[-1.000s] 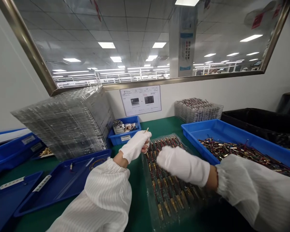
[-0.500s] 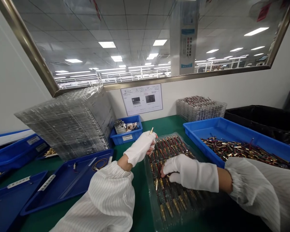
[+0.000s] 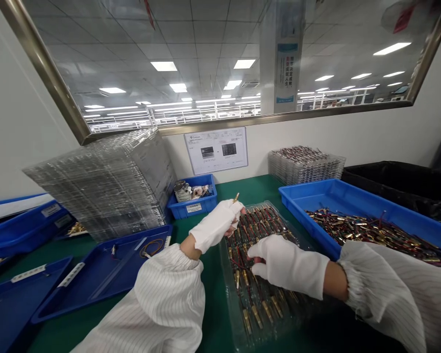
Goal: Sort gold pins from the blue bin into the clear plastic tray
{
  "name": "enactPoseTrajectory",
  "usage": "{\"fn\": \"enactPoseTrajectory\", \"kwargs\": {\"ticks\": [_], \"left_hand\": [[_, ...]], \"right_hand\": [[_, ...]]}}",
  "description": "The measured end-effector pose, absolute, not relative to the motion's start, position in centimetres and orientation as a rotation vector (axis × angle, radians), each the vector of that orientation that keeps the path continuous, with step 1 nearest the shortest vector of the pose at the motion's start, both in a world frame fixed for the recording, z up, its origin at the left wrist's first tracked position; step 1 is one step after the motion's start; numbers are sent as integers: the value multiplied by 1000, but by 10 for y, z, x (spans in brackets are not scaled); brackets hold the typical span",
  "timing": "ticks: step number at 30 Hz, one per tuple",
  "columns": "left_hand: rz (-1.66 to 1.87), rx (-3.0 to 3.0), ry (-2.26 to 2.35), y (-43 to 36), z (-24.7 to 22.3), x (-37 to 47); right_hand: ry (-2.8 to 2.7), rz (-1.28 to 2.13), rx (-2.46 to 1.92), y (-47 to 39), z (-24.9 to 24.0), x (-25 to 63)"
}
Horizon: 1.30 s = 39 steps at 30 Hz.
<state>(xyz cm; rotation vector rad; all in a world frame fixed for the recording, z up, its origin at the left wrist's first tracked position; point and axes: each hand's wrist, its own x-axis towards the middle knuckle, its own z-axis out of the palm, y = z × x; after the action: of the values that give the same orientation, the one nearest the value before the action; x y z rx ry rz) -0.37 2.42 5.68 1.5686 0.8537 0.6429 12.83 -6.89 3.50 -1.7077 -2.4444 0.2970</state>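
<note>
My left hand [image 3: 218,220], in a white glove with bare fingertips, is closed around a small brass cylinder [image 3: 236,197] whose tip sticks up past the fingers. It is over the upper left edge of a clear plastic tray [image 3: 230,314]. Rows of brass cylinders with red and black wires [image 3: 257,316] lie in that tray. Above the tray's middle rows is my right hand [image 3: 282,262], gloved the same way, thumb and fingers curled together low over the wired parts. What its fingertips grip, if anything, is hidden.
A blue bin [image 3: 308,191] of loose wired cylinders stands right, before a black-lined container [image 3: 397,181]. Filled trays [image 3: 305,166] are stacked behind. Left are a tall stack of clear trays [image 3: 113,181], a small blue box [image 3: 183,212] and shallow blue trays [image 3: 106,279].
My left hand has shifted slightly right with the brass cylinder, which is now tilted a little differently. My right hand has moved slightly right and turned a little over the tray.
</note>
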Motion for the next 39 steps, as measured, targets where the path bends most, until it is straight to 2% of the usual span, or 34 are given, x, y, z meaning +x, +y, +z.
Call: {"fn": "enactPoseTrajectory", "kwargs": {"ticks": [5,13,18,21,23,27,31,39], "left_hand": [[638,1571,850,26,54,-4],[638,1590,843,25,53,-4],[649,1627,818,24,53,-4],[659,1643,787,23,55,-4],[659,1661,788,22,56,-4],[643,1855,854,20,63,-6],[639,2330,903,8,69,-6],[546,2765,881,-7,62,0]], "right_hand": [[-2393,156,-1661,-62,18,122],[-2265,322,-1729,-56,10,120],[-2487,186,-1537,-61,29,117],[-2803,49,-1270,-63,34,112],[-2900,100,-1084,-64,34,112],[-2342,334,-1260,-59,41,121],[-1717,483,-1456,-49,54,137],[-1816,290,-1501,-55,65,147]]}}
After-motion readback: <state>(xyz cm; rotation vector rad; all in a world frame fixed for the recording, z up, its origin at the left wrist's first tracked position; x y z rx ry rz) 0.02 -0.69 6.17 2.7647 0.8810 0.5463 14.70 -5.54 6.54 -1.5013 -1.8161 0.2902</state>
